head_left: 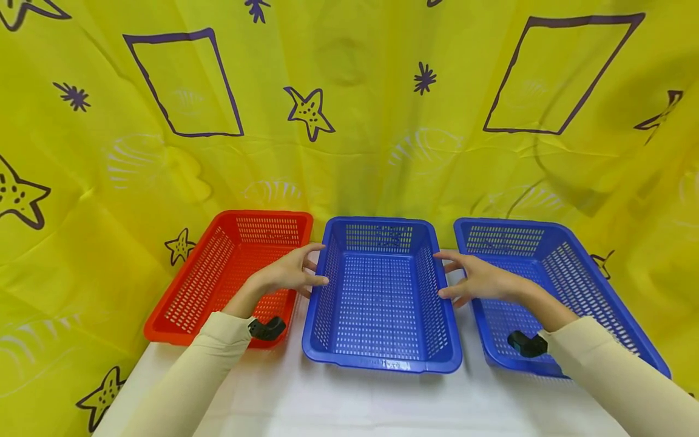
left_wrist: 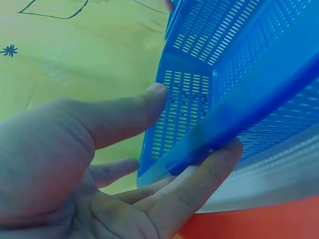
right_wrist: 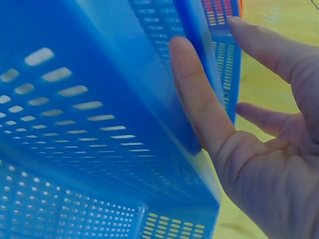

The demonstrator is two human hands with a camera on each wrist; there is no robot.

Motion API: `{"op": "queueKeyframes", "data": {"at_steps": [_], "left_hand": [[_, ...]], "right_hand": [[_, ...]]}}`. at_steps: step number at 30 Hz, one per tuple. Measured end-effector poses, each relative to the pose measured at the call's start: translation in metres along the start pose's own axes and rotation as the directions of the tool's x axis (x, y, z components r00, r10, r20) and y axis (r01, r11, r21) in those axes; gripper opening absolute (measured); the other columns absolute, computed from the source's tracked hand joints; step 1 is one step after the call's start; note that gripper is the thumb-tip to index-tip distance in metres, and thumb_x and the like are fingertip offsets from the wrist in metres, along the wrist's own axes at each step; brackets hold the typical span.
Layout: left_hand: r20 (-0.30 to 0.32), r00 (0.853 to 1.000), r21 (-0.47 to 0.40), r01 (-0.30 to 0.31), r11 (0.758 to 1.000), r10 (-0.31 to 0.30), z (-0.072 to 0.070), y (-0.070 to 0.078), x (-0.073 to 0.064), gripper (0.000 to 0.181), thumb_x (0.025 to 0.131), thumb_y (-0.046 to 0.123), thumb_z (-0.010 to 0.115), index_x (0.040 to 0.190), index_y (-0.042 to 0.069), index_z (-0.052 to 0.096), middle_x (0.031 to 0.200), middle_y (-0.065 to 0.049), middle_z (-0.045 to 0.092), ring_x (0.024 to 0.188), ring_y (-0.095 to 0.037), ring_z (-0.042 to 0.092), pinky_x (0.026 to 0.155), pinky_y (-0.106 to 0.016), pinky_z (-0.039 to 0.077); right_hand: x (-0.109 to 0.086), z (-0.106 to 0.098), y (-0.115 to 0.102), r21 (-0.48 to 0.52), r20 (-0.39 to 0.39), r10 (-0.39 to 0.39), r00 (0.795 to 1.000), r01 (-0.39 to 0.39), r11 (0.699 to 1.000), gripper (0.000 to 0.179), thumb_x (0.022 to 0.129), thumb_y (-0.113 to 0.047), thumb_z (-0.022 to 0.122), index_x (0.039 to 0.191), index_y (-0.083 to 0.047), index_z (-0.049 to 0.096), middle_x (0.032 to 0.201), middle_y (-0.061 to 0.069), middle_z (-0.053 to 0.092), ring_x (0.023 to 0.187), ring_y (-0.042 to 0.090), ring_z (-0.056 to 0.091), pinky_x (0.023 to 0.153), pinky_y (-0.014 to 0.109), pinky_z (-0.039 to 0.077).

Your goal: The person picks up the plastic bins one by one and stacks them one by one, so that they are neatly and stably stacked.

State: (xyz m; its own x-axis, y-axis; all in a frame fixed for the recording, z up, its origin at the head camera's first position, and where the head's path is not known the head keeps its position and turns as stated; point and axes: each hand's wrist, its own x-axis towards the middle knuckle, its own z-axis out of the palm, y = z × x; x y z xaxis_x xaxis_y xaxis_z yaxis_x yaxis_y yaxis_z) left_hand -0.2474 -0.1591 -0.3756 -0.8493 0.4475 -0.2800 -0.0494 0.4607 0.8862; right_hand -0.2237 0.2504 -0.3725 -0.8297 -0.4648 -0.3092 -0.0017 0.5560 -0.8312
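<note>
A blue plastic basket (head_left: 382,364) with slotted walls stands in the middle, with nothing in it. At its left rim is my left hand (head_left: 297,272), thumb over the inner side and the other fingers outside. In the left wrist view the thumb (left_wrist: 134,112) stands apart from the rim, while a fingertip (left_wrist: 227,152) meets the rim's underside. My right hand (head_left: 477,278) is at the right rim, its fingers spread and loosely bent. The right wrist view shows a finger (right_wrist: 192,84) right beside a blue rim. Neither hand is closed round the basket.
A red basket (head_left: 175,337) stands to the left, under my left forearm. To the right is a second blue basket (head_left: 611,303), partly behind my right arm. All rest on a white tabletop (head_left: 349,400). A yellow patterned curtain (head_left: 360,170) hangs close behind.
</note>
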Motion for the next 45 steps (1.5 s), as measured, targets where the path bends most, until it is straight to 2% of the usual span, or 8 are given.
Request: {"op": "queueKeyframes", "data": {"at_steps": [9, 16, 22, 30, 37, 45], "left_hand": [[-0.001, 1.0, -0.004, 0.006, 1.0, -0.006, 0.002, -0.005, -0.003, 0.079, 0.09, -0.007, 0.073, 0.158, -0.001, 0.033, 0.124, -0.029, 0.055, 0.093, -0.03, 0.071, 0.081, -0.051, 0.062], [-0.012, 1.0, -0.006, 0.005, 1.0, -0.005, 0.002, -0.005, -0.004, 0.08, 0.088, -0.01, 0.073, 0.157, -0.002, 0.035, 0.122, -0.028, 0.055, 0.09, -0.028, 0.071, 0.078, -0.046, 0.064], [-0.018, 1.0, -0.008, -0.003, 1.0, 0.002, 0.001, -0.004, -0.004, 0.08, 0.087, -0.012, 0.074, 0.157, -0.002, 0.035, 0.121, -0.028, 0.055, 0.088, -0.027, 0.071, 0.08, -0.05, 0.063], [-0.067, 0.997, -0.005, -0.035, 0.999, 0.035, 0.003, -0.008, -0.003, 0.076, 0.085, -0.011, 0.076, 0.153, -0.005, 0.042, 0.121, -0.029, 0.057, 0.087, -0.026, 0.072, 0.076, -0.048, 0.064], [-0.099, 0.995, -0.011, -0.028, 1.0, 0.027, -0.001, 0.002, -0.011, 0.073, 0.085, -0.008, 0.078, 0.151, -0.003, 0.047, 0.127, -0.029, 0.055, 0.084, -0.026, 0.073, 0.076, -0.046, 0.064], [-0.091, 0.995, -0.033, -0.038, 0.999, 0.035, -0.013, 0.018, -0.024, 0.071, 0.087, -0.004, 0.078, 0.152, 0.002, 0.049, 0.13, -0.027, 0.051, 0.082, -0.028, 0.074, 0.082, -0.049, 0.062]], "right_hand": [[-0.004, 0.006, 0.007, 0.04, -0.013, -0.029, 0.999, 0.03, 0.999, 0.091, 0.09, -0.01, 0.079, 0.161, 0.0, 0.022, 0.152, 0.041, 0.028, 0.082, 0.03, 0.074, 0.08, 0.054, 0.062], [-0.005, 0.007, 0.006, 0.034, -0.024, -0.043, 0.999, 0.044, 0.998, 0.091, 0.09, -0.01, 0.079, 0.16, 0.002, 0.022, 0.151, 0.041, 0.029, 0.08, 0.031, 0.074, 0.079, 0.054, 0.062], [-0.005, 0.008, 0.006, 0.029, -0.031, -0.041, 0.999, 0.041, 0.999, 0.09, 0.09, -0.009, 0.079, 0.16, 0.002, 0.023, 0.151, 0.04, 0.03, 0.081, 0.03, 0.074, 0.08, 0.054, 0.062], [-0.004, 0.01, 0.007, 0.009, -0.052, -0.054, 0.997, 0.055, 0.998, 0.086, 0.092, -0.008, 0.078, 0.159, 0.005, 0.026, 0.145, 0.039, 0.038, 0.079, 0.029, 0.074, 0.079, 0.051, 0.063], [-0.013, 0.003, 0.0, 0.026, -0.057, -0.08, 0.995, 0.081, 0.996, 0.086, 0.092, -0.012, 0.078, 0.16, 0.003, 0.027, 0.149, 0.038, 0.035, 0.08, 0.031, 0.073, 0.08, 0.042, 0.063], [-0.024, -0.008, -0.013, 0.03, -0.067, -0.103, 0.992, 0.105, 0.994, 0.086, 0.092, -0.016, 0.079, 0.16, 0.0, 0.028, 0.151, 0.033, 0.035, 0.082, 0.034, 0.072, 0.083, 0.037, 0.062]]}}
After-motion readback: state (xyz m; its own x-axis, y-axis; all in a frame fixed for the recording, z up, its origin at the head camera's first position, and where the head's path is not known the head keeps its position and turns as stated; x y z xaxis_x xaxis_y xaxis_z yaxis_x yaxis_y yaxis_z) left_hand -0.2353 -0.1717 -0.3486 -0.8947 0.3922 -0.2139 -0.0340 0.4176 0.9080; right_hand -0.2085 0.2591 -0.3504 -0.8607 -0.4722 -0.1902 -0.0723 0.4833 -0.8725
